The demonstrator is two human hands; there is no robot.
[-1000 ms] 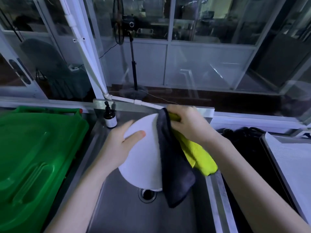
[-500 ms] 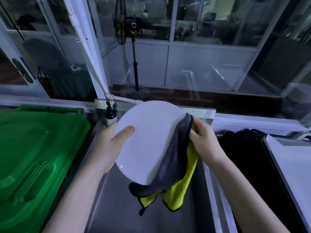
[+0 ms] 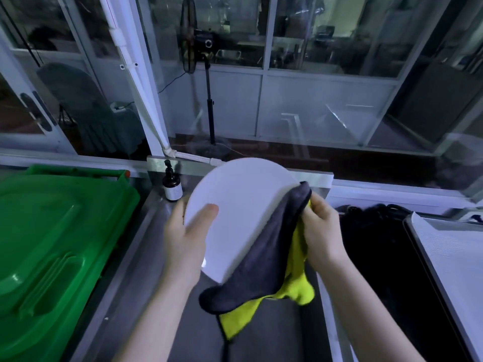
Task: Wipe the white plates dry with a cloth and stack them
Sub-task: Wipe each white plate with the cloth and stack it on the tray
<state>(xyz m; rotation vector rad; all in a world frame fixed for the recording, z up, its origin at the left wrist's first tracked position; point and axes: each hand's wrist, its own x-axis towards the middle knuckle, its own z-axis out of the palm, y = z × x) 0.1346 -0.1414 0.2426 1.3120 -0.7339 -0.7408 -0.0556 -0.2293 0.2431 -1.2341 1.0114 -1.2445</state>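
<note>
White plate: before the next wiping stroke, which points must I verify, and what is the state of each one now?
1. The left hand grips the white plate at its left rim, thumb on the face: ok.
2. The right hand holds the grey and yellow cloth: ok.
3. Cloth lies against the plate's right edge: ok.
4. Plate is held over the steel sink: ok.
5. Plate face is dry: cannot tell.
6. A stack ready to receive it: cannot tell, none in view.
</note>
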